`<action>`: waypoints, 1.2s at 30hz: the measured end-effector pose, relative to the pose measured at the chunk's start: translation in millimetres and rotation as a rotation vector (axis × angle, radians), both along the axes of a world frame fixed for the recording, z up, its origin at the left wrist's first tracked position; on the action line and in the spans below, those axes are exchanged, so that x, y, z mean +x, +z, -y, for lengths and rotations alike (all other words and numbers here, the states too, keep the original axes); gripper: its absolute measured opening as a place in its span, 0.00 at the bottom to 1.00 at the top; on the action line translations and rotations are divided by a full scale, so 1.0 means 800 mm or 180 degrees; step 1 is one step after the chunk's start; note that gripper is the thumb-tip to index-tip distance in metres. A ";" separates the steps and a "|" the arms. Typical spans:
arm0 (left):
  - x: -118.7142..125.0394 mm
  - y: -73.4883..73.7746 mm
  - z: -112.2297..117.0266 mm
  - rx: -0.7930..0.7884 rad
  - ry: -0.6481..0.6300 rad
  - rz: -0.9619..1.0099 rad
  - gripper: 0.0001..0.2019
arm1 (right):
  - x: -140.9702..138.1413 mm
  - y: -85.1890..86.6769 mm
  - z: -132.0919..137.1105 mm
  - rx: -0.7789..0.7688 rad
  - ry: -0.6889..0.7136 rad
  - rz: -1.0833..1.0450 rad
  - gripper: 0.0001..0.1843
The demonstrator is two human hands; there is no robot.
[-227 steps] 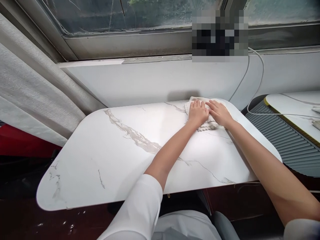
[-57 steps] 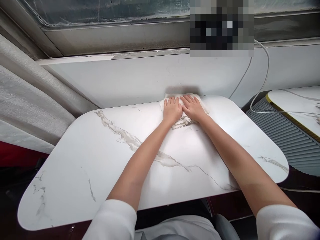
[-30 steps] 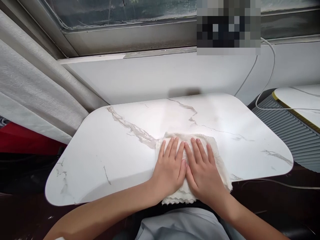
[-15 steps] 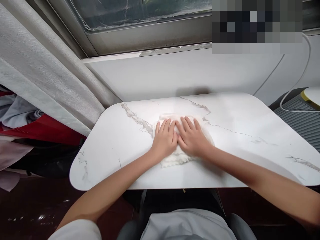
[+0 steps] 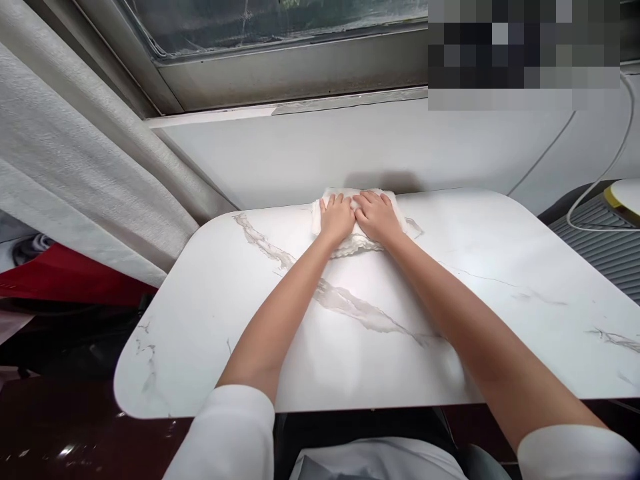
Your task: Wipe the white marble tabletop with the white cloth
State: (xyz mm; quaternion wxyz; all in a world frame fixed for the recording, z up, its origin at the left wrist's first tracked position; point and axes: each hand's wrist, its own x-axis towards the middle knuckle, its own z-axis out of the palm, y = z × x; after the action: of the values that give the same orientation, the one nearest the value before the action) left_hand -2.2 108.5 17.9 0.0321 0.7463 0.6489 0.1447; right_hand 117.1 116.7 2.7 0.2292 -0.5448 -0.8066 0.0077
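A white cloth (image 5: 406,221) with a scalloped edge lies at the far edge of the white marble table (image 5: 215,313), close to the wall. Both palms rest on top of it, side by side. My left hand (image 5: 336,217) lies flat on the cloth's left half, fingers stretched toward the wall. My right hand (image 5: 376,215) presses flat on the right half, fingers also extended. Both arms reach straight out across the tabletop. Most of the cloth is covered by the hands.
A grey curtain (image 5: 85,167) hangs at the left beside the window frame (image 5: 295,67). A ribbed grey unit (image 5: 600,247) and a second white tabletop (image 5: 627,195) with white cables (image 5: 590,177) stand at the right. Red and dark items (image 5: 60,280) lie at the left below the table.
Both hands have pushed the cloth away, from the middle of the table to its far edge by the wall. One second ago the cloth was at the near edge.
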 end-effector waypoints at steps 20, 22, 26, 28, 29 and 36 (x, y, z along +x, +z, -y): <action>-0.095 -0.004 -0.001 0.0297 0.0314 0.0308 0.21 | -0.105 0.005 -0.004 -0.0147 0.0112 0.0028 0.24; -0.104 -0.004 0.014 0.0299 0.0367 0.0327 0.21 | -0.113 0.006 0.009 -0.0239 0.0201 0.0018 0.25; -0.106 -0.005 0.061 0.0294 0.0299 0.0228 0.21 | -0.110 0.003 0.054 -0.0248 0.0271 -0.0030 0.27; -0.101 -0.006 0.093 0.0294 0.0243 0.0142 0.22 | -0.100 0.001 0.084 -0.0259 0.0332 -0.0043 0.28; -0.097 -0.006 0.110 0.0297 0.0227 0.0090 0.22 | -0.093 0.001 0.100 -0.0289 0.0385 -0.0039 0.28; -0.082 -0.010 0.219 0.0349 -0.0038 -0.0315 0.24 | -0.058 0.007 0.203 -0.0612 0.0630 0.0048 0.31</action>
State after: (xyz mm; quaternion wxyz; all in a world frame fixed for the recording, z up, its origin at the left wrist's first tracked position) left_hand -67.6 -66.6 10.2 -0.0400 0.7571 0.6363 0.1428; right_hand 70.7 -45.6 8.0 0.1680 -0.4820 -0.8537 0.1034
